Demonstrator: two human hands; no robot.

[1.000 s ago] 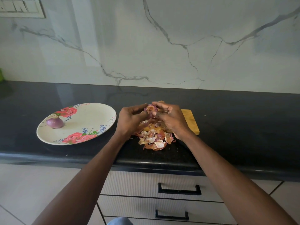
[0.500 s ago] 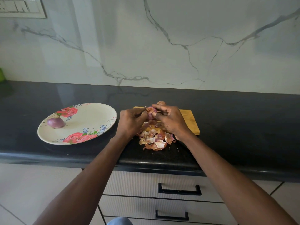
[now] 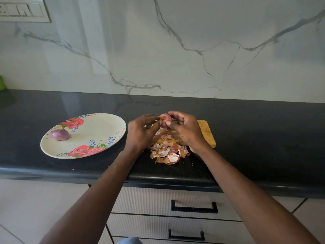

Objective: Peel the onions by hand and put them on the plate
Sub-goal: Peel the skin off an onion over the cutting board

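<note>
A wooden cutting board is largely hidden by both hands. A partly peeled onion is pinched between the left hand and right hand, above onion skins on a black countertop; a peeled onion lies on the floral plate.

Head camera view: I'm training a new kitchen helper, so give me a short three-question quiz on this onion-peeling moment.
1. True or false: the floral plate holds two peeled onions.
2. Multiple choice: the loose pile of onion skins lies A) on the plate, B) on the black counter at the near edge of the wooden board, C) in a drawer.
3. Fill in: the onion being peeled is held by the ____ hand while the other picks at its top.

Key:
1. False: only one peeled onion lies there.
2. B.
3. Right: the right hand grips it, and the left hand pinches at the skin.
</note>
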